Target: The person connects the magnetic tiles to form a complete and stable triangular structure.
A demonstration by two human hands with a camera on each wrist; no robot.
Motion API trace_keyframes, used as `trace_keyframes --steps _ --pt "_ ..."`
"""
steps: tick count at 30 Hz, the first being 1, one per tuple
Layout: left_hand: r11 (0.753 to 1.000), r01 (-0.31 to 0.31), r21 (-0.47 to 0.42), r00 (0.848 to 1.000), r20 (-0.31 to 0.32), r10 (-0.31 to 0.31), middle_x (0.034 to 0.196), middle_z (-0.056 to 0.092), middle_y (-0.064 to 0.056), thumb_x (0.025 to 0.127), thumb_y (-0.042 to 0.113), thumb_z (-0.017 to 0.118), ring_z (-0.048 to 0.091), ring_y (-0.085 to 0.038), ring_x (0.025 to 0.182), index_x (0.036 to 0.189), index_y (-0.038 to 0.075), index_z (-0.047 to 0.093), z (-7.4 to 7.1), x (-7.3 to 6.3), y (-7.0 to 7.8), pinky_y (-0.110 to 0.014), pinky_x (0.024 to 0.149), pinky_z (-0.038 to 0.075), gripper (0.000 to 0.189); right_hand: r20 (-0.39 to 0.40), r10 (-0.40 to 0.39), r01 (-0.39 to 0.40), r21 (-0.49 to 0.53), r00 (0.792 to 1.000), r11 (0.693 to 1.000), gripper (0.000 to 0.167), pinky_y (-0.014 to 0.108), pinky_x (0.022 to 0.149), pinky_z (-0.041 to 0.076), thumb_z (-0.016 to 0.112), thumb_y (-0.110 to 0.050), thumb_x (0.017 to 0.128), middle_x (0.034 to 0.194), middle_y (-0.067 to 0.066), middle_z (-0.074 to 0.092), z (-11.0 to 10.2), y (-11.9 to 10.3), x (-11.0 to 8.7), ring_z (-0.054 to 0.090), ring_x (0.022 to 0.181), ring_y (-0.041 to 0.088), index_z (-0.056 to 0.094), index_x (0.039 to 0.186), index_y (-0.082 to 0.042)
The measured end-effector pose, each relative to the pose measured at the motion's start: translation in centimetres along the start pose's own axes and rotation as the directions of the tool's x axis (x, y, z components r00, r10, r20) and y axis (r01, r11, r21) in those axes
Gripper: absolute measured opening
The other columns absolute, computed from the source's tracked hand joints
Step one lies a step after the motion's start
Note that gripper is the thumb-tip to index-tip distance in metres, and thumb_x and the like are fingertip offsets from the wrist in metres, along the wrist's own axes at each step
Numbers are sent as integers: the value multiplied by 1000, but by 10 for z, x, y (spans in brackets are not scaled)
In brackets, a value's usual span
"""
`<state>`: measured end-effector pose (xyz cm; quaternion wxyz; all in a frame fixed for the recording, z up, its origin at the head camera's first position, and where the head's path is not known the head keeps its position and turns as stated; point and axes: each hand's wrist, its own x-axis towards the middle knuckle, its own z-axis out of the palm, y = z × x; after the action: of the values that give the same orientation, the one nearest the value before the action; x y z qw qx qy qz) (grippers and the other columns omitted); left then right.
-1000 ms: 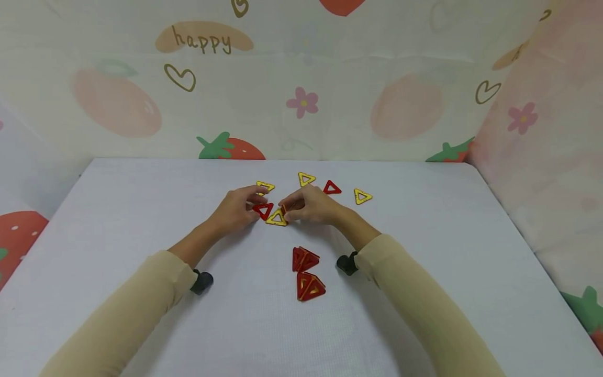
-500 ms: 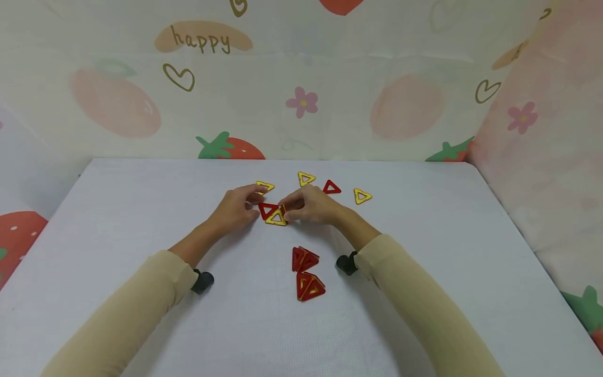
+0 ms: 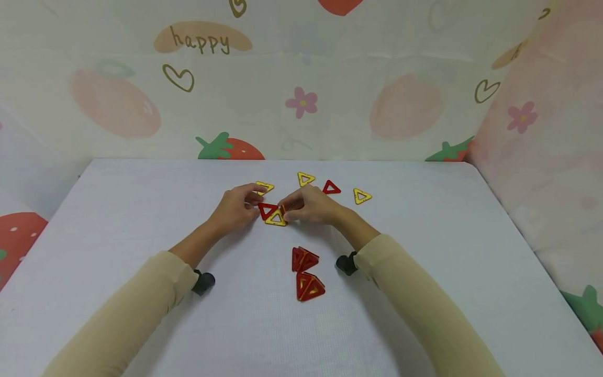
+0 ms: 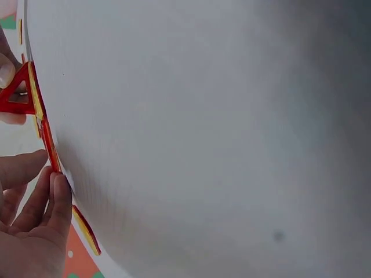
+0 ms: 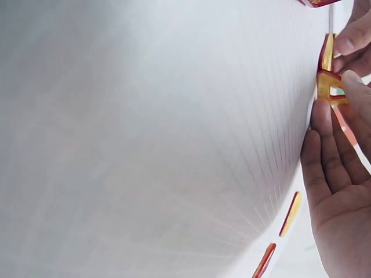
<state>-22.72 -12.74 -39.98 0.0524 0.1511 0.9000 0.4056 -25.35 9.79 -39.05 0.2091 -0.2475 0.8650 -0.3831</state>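
My left hand (image 3: pixel 234 209) pinches the left corner of a red triangular magnetic tile (image 3: pixel 262 207) lying flat, with thumb and fingertips right at its edge in the left wrist view. That tile meets a yellow triangular tile (image 3: pixel 268 222) along one side. Upright at the yellow tile's right side stands another tile (image 4: pixel 22 108), red on one face and yellow on the other. My right hand (image 3: pixel 312 205) pinches this one between thumb and fingers and covers most of it in the head view.
Nearer on the white table (image 3: pixel 141 204) stand two small red pyramids of tiles, one (image 3: pixel 299 259) just behind the other (image 3: pixel 303 286). Loose tiles lie farther back: yellow ones (image 3: pixel 299 179) (image 3: pixel 356 198), a red one (image 3: pixel 326 191), and a yellow one (image 3: pixel 270 186) partly behind my left fingers.
The red flat tile has shifted slightly right and turned, coming against the yellow tile's side. Both hands stay almost in place.
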Motion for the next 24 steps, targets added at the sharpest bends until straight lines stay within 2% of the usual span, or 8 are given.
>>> trace_keyframes --steps 15,24 --pt "997 14 -72 997 -75 -19 118 68 -19 93 -3 61 64 -30 107 132 1 58 -1 1 2 -41 97 52 40 1 -10 10 -10 1000 1000 34 23 75 49 73 -14 92 114 2 71 0 0 1 58 90 14 70 125 -8" --pt "984 26 -175 988 -146 -52 111 69 -18 97 2 59 64 -29 104 127 1 61 2 2 8 -40 93 55 30 7 3 -3 0 1000 1000 34 24 75 50 74 -15 91 112 1 71 0 1 1 58 89 15 70 125 -9"
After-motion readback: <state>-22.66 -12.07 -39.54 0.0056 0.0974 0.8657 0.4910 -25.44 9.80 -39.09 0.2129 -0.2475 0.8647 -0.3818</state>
